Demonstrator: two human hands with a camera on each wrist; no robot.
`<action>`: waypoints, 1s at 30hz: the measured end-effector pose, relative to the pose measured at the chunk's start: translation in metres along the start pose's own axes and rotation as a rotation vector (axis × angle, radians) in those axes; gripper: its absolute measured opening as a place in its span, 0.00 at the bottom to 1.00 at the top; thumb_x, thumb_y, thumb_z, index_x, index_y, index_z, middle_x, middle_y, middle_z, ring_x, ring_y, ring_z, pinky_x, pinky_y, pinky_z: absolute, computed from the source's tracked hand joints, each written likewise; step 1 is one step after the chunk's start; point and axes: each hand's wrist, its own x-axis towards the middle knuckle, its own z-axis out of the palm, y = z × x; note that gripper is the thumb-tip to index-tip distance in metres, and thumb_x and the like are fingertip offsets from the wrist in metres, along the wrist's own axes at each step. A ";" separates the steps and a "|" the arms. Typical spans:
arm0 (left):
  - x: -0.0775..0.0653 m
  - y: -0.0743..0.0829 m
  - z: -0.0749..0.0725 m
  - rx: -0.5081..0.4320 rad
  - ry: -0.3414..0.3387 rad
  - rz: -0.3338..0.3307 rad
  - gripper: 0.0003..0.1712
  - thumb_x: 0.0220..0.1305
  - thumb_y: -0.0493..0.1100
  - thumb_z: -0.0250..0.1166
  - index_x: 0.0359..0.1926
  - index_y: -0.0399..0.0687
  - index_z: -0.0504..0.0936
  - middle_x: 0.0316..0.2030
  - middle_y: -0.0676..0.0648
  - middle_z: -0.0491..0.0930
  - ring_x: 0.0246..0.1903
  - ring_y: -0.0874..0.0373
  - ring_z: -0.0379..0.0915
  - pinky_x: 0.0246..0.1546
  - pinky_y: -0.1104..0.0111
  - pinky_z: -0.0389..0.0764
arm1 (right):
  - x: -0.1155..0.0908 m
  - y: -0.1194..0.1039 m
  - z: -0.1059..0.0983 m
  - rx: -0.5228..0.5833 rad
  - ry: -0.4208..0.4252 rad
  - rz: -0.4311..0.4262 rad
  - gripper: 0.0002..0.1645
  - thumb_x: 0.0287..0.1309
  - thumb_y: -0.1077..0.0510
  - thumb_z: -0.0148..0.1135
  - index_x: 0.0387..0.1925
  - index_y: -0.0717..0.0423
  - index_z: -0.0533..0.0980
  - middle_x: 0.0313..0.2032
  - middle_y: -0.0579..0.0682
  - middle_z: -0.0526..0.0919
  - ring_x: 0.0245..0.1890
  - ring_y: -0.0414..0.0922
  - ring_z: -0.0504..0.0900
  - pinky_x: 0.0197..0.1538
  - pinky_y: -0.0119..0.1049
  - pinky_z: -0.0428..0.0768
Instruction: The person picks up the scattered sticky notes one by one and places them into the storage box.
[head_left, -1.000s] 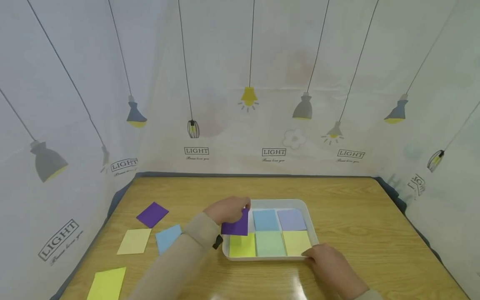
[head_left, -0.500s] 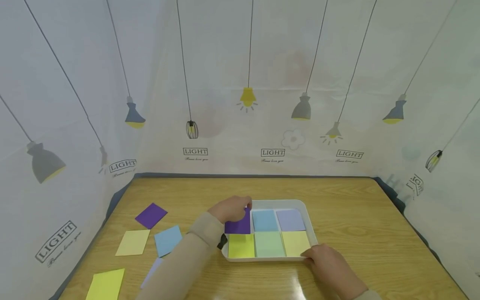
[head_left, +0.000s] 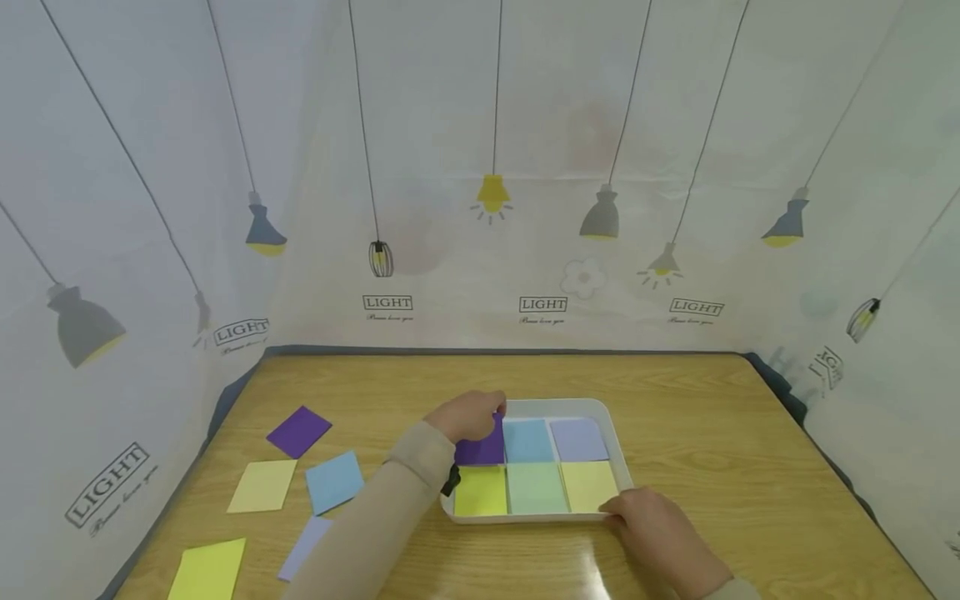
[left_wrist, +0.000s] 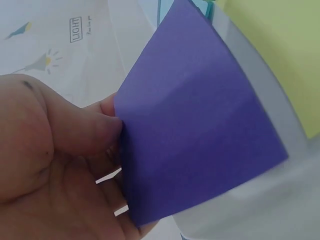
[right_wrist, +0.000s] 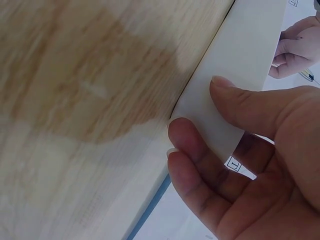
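Your left hand [head_left: 467,415] pinches the purple card [head_left: 481,450] at lower centre; lay it flat, right hand [head_left: 662,533] gripping the tray [head_left: 555,408].

Lamp-printed sheeting [head_left: 431,125] around wooden table [head_left: 720,442]
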 end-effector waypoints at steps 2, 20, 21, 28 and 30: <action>0.002 0.000 0.001 0.013 0.006 -0.008 0.17 0.63 0.36 0.48 0.51 0.51 0.72 0.46 0.48 0.77 0.37 0.58 0.69 0.40 0.62 0.75 | 0.001 0.000 0.000 0.000 -0.003 0.001 0.05 0.47 0.58 0.66 0.28 0.46 0.84 0.27 0.43 0.84 0.30 0.40 0.79 0.35 0.40 0.80; 0.010 -0.001 0.011 0.203 0.109 -0.026 0.16 0.58 0.40 0.60 0.48 0.57 0.75 0.42 0.51 0.79 0.37 0.58 0.71 0.42 0.58 0.77 | 0.001 -0.002 -0.002 -0.003 0.017 0.002 0.04 0.46 0.59 0.66 0.27 0.47 0.84 0.26 0.43 0.84 0.29 0.41 0.79 0.34 0.40 0.80; 0.011 0.000 0.012 0.217 0.118 -0.027 0.16 0.57 0.40 0.61 0.48 0.58 0.75 0.42 0.51 0.79 0.38 0.57 0.71 0.44 0.56 0.76 | 0.000 -0.002 -0.002 -0.005 0.016 0.001 0.04 0.46 0.59 0.66 0.27 0.47 0.84 0.26 0.42 0.84 0.29 0.41 0.79 0.34 0.40 0.80; 0.011 0.001 0.015 0.297 0.147 -0.041 0.15 0.59 0.42 0.60 0.48 0.57 0.77 0.42 0.50 0.80 0.38 0.56 0.71 0.42 0.56 0.76 | 0.000 -0.001 -0.003 0.005 0.024 -0.020 0.04 0.46 0.59 0.66 0.27 0.47 0.84 0.26 0.43 0.84 0.29 0.41 0.79 0.33 0.39 0.80; 0.011 0.000 0.018 0.319 0.151 -0.047 0.14 0.60 0.42 0.59 0.48 0.57 0.77 0.42 0.50 0.80 0.38 0.56 0.71 0.40 0.57 0.77 | 0.000 -0.002 -0.003 0.014 0.022 -0.026 0.04 0.46 0.59 0.66 0.27 0.47 0.84 0.26 0.43 0.84 0.29 0.41 0.79 0.33 0.39 0.80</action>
